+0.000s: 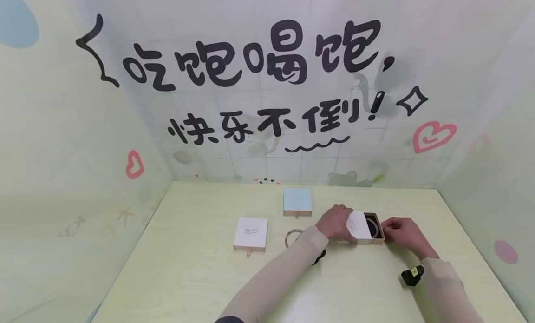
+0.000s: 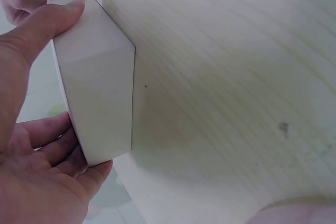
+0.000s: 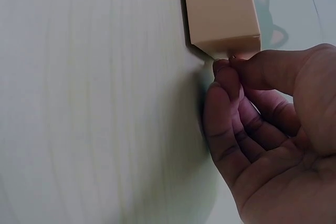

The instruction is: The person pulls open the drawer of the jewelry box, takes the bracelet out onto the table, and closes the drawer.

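Note:
In the head view my left hand (image 1: 336,223) grips the white sleeve (image 1: 359,226) of a small drawer-style gift box at the right of the table. The left wrist view shows the thumb on one side of that sleeve (image 2: 100,87) and the fingers at its other edges. The tan drawer (image 1: 382,238) sticks partly out to the right, with a silvery bangle (image 1: 375,227) on black padding inside. At the drawer's (image 3: 220,9) outer end, my right hand (image 1: 403,232) pinches a small pull tab between thumb and forefinger; the fingertips mostly hide the tab.
A closed white box (image 1: 251,232) lies left of centre, its tab facing me. Behind it to the right is a light blue box (image 1: 297,200). A loose silvery bangle (image 1: 286,239) rests near my left forearm, partly hidden. Printed walls enclose the table (image 1: 179,276) at the back and sides.

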`<action>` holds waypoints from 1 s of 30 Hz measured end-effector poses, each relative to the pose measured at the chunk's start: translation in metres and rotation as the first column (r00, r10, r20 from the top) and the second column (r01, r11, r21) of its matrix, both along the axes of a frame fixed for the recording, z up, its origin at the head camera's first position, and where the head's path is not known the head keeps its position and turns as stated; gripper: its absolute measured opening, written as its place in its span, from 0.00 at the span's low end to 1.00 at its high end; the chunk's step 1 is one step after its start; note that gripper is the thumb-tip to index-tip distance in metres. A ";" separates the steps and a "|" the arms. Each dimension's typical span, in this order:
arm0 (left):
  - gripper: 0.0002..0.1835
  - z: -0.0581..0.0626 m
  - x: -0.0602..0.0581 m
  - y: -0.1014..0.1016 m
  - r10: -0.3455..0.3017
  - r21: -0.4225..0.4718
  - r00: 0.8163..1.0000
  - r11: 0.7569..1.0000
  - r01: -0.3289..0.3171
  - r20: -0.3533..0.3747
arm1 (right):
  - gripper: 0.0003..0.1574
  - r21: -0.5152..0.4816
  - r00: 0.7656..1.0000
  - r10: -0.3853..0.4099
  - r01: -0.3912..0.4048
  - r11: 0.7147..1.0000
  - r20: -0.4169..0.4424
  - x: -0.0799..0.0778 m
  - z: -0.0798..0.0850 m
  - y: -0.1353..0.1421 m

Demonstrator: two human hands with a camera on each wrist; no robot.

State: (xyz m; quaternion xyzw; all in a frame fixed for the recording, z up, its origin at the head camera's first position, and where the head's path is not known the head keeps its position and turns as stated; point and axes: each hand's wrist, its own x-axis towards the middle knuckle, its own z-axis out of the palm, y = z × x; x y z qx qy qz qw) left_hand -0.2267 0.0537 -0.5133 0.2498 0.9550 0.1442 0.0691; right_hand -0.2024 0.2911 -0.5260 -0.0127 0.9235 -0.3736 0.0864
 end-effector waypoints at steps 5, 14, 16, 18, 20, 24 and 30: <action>0.43 0.001 -0.001 -0.001 0.003 0.007 1.000 1.000 -0.003 -0.002 | 0.12 -0.003 1.000 0.011 -0.011 1.000 0.000 -0.001 0.002 0.002; 0.43 0.005 0.001 -0.003 -0.004 -0.009 1.000 1.000 0.004 -0.005 | 0.13 0.003 1.000 -0.002 0.002 1.000 0.019 -0.002 0.002 0.007; 0.44 0.005 0.002 -0.003 -0.003 -0.010 1.000 1.000 0.003 -0.002 | 0.13 0.006 1.000 -0.006 0.006 1.000 0.019 -0.002 0.002 0.008; 0.44 0.005 0.001 -0.003 -0.003 -0.010 1.000 1.000 0.003 0.000 | 0.13 0.009 1.000 -0.008 0.008 1.000 0.021 -0.002 0.002 0.009; 0.44 0.004 0.001 -0.003 -0.002 -0.007 1.000 1.000 0.002 0.004 | 0.13 0.010 1.000 -0.008 0.008 1.000 0.018 -0.002 0.001 0.010; 0.44 0.003 0.000 -0.002 -0.002 -0.002 1.000 1.000 0.002 0.010 | 0.13 0.008 1.000 -0.006 0.006 1.000 0.007 -0.001 0.001 0.012; 0.44 0.000 -0.001 0.000 0.002 -0.013 1.000 1.000 -0.002 0.005 | 0.14 -0.002 1.000 -0.007 0.007 1.000 0.001 0.000 0.001 0.016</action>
